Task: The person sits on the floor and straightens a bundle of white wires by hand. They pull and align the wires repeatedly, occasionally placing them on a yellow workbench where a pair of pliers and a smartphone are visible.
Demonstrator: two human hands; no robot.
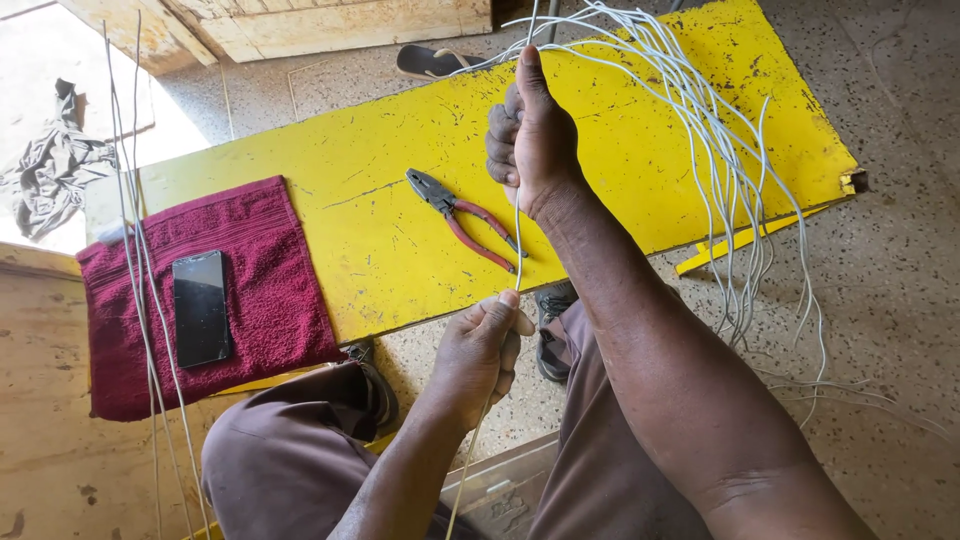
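Observation:
My right hand [530, 135] is raised over the yellow bench [640, 140], fist closed around a thin pale wire [518, 250] that runs straight down to my left hand [480, 355]. My left hand pinches the same wire near the bench's front edge, and the wire continues down past my knee. A bundle of several white wires [720, 130] arches from the top of the view over the bench's right part and hangs to the floor. Red-handled pliers [462, 218] lie on the bench just left of the taut wire.
A maroon towel [260, 260] covers the bench's left end with a black phone [200, 308] on it. Thin straight wires [140, 250] cross the towel's left side. A sandal [430, 62] lies beyond the bench. Wooden boards sit at top left, a crumpled grey cloth [50, 170] at far left.

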